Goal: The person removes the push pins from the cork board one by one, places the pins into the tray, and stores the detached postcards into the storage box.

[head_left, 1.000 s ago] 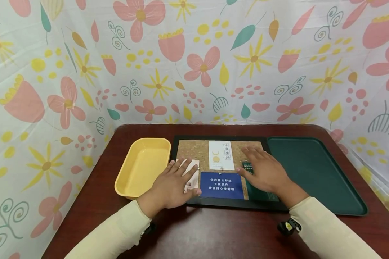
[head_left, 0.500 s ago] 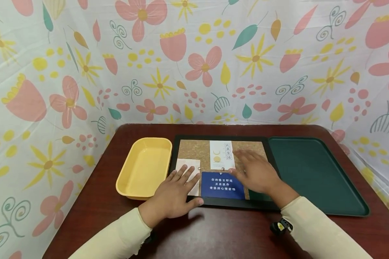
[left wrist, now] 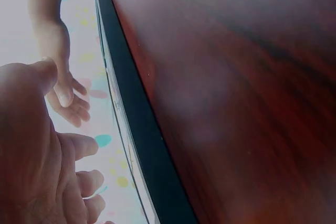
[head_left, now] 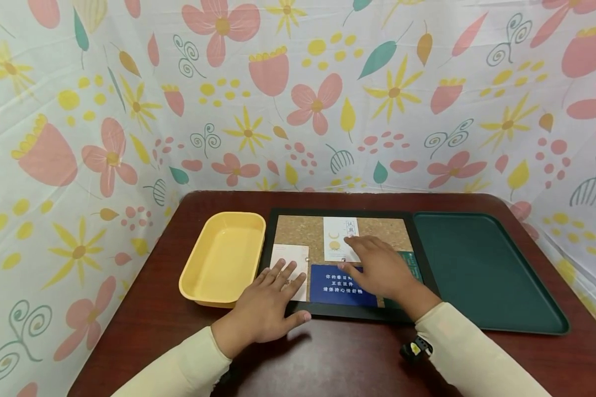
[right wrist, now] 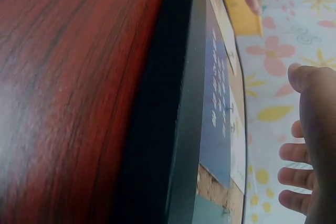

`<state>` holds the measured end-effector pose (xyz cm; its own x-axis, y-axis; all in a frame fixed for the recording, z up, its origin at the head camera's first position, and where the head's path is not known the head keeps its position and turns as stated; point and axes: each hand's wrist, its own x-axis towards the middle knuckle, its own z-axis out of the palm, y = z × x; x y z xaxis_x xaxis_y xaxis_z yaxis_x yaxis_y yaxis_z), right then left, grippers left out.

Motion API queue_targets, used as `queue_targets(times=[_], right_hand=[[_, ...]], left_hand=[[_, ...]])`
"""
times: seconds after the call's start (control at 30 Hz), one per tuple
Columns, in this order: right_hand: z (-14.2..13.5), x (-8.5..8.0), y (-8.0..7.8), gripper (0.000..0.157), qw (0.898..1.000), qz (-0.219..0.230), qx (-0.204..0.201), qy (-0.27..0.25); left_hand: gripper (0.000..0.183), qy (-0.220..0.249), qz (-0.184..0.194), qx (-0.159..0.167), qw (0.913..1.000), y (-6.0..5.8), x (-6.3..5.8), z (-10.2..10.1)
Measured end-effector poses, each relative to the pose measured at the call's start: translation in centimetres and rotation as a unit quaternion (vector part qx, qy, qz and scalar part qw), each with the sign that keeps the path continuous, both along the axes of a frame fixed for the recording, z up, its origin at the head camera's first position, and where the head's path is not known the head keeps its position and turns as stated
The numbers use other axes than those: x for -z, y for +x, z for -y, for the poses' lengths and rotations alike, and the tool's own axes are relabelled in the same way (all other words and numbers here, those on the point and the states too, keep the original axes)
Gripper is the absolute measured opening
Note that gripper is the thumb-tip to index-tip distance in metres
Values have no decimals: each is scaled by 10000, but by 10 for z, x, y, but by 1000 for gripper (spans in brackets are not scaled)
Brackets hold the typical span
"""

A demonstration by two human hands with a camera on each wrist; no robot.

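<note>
A black-framed cork board [head_left: 298,227] lies on the table, holding several pinned cards. My left hand [head_left: 263,306] hovers at its lower left with fingers spread, overlapping a pale card [head_left: 289,255] in the head view. Over the right half, my right hand [head_left: 384,273] has its fingers extended and holds nothing. Its fingertips overlap a white card [head_left: 334,229] with a moon print; the thumb overlaps a blue card [head_left: 335,286] with white writing. A green card [head_left: 411,263] is partly hidden behind that hand. In the right wrist view, the right hand [right wrist: 323,129] is raised above the board.
Left of the board stands a yellow tray [head_left: 191,275] with raised sides. A flat dark green tray [head_left: 482,264] lies on the right. The dark red wooden table [head_left: 323,364] extends in front, and a flower-printed cloth [head_left: 288,138] hangs behind.
My right hand has moved left and slightly toward me, from the green card toward the white and blue cards. The left hand has drawn back a little, uncovering more of the pale card.
</note>
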<state>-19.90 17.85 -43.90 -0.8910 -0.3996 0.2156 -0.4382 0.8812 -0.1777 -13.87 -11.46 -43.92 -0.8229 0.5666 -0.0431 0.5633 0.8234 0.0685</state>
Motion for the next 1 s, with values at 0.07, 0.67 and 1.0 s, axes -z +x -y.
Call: queue_targets(times=[0.07, 0.67, 1.0], right_hand=[[3, 0, -1, 71, 10000, 24, -13, 3], [18, 7, -7, 64, 9997, 52, -209, -90], [30, 7, -9, 59, 9992, 70, -287, -256]], left_hand=[[86, -11, 11, 15, 10000, 1, 1, -1], [80, 32, 323, 26, 9995, 6, 7, 0], [80, 49, 479, -4, 9988, 8, 9, 1]])
